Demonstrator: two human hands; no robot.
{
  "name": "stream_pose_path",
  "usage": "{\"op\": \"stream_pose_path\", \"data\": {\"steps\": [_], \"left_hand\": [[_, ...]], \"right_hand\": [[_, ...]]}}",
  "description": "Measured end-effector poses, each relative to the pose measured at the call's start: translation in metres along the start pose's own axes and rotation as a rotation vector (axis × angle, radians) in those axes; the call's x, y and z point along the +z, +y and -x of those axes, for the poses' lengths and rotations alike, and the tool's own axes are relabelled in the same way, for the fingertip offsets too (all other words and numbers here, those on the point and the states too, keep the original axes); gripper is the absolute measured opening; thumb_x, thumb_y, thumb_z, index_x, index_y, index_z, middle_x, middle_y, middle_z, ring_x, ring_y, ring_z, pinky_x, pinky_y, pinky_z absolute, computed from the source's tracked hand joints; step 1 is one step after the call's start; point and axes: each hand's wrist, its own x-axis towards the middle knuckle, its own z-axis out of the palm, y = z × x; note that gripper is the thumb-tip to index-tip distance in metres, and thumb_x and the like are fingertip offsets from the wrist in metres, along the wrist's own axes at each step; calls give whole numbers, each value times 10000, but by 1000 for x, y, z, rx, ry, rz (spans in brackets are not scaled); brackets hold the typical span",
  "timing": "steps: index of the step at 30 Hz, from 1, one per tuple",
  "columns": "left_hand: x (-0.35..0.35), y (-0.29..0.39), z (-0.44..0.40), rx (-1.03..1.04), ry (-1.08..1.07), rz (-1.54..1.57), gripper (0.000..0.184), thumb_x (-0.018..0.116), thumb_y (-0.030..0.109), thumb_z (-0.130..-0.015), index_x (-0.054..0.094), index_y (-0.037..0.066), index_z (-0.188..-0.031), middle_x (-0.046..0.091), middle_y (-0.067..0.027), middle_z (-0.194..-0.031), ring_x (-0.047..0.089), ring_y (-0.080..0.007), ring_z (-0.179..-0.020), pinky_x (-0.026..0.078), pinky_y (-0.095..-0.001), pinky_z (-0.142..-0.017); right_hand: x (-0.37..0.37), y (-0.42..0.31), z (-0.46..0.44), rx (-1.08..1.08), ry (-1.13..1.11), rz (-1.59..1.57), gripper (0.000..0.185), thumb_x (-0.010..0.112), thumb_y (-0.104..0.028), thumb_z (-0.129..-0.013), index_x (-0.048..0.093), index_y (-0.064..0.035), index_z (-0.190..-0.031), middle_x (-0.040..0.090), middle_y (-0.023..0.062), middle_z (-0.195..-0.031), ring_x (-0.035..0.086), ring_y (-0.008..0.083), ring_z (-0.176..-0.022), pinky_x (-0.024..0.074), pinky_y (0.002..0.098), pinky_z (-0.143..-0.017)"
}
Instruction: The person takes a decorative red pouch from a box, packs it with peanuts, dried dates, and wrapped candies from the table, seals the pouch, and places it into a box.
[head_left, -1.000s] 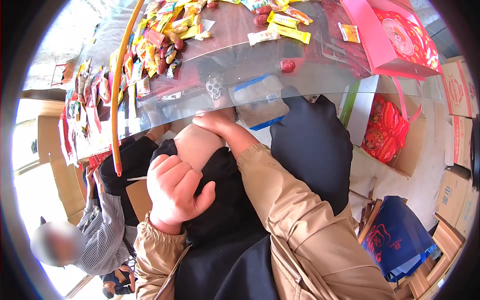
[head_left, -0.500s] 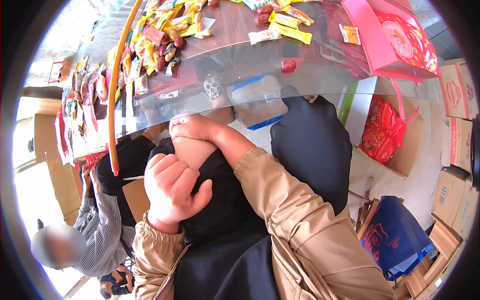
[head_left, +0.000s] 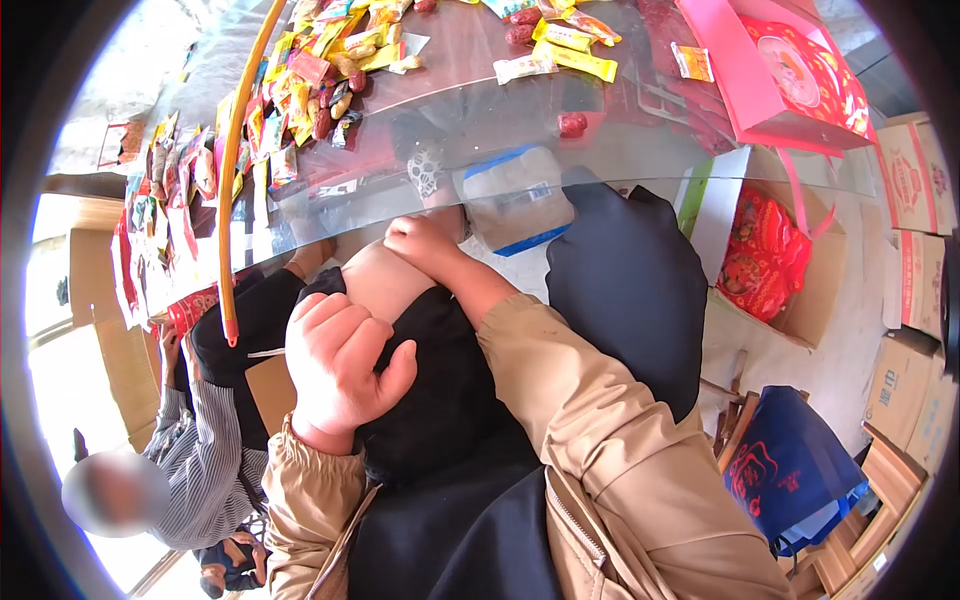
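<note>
My left hand (head_left: 343, 362) is held above the black clothing of my lap, its fingers curled in and its thumb out to the side. No object shows in it. My right hand (head_left: 422, 246), fingers curled under, rests at the edge of a bare knee (head_left: 385, 282) just below the glass table edge. It holds nothing that I can see. Beyond it, under the transparent tabletop (head_left: 440, 120), a blue-and-white packet (head_left: 518, 200) lies beside the dark-covered knee (head_left: 625, 290).
Wrapped sweets (head_left: 300, 95) and a red date (head_left: 572, 124) lie on the table. An orange stick (head_left: 232, 170) crosses the left. A pink box (head_left: 770, 80), an open carton (head_left: 820, 270) and a blue bag (head_left: 795, 465) are at right. A person (head_left: 210, 460) sits at left.
My right hand first slid left across the bare knee, then came back right to its near edge. My left hand has shifted slightly left, its fingers still curled.
</note>
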Motion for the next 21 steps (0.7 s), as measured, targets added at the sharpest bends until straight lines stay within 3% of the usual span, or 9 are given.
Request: {"op": "stream_pose_path", "data": {"steps": [5, 6, 10, 13, 17, 21], "left_hand": [[-1, -2, 5, -21, 13, -11, 228, 753, 173, -636, 543, 84, -639, 476, -48, -594, 486, -255, -555, 380, -391, -567], [-1, -3, 7, -26, 12, -16, 228, 751, 172, -638, 541, 84, -638, 476, -48, -595, 486, -256, -556, 379, -392, -569], [-4, -4, 14, -67, -16, -23, 187, 719, 149, -664, 552, 67, -651, 505, -69, -619, 505, -275, -589, 403, -398, -605], [-6, -5, 13, -89, -28, -4, 170, 706, 138, -678, 557, 58, -657, 514, -78, -629, 513, -284, -603, 418, -401, -625], [-4, -5, 12, -97, -27, 8, 168, 702, 135, -684, 556, 58, -655, 511, -76, -626, 513, -286, -603, 418, -402, -627], [-4, -8, 14, -84, -3, -5, 178, 711, 142, -675, 554, 62, -653, 511, -70, -620, 510, -281, -596, 412, -400, -615]], "right_hand": [[-15, -57, 28, -192, -114, -199, 302, 603, -348, -884, 729, -86, -965, 735, 168, -1007, 690, 362, -958, 532, 442, -833], [-21, -71, 39, -193, -139, -268, 237, 626, -279, -877, 717, -69, -940, 740, 140, -943, 699, 296, -868, 532, 398, -788], [-55, -111, 77, -104, -326, -492, 121, 606, -94, -860, 669, -24, -936, 646, 4, -892, 579, 97, -870, 490, 285, -794], [-62, -99, 80, -52, -411, -629, 157, 613, -102, -861, 666, -21, -985, 649, 6, -908, 583, 99, -875, 493, 283, -810], [-39, -43, 64, -88, -58, -306, 265, 619, -118, -858, 677, -10, -1094, 649, 38, -1045, 593, 131, -965, 486, 288, -862], [-31, -32, 70, 90, -57, -421, 296, 608, -123, -861, 674, -12, -1127, 645, 53, -1085, 598, 147, -999, 484, 297, -892]]}}
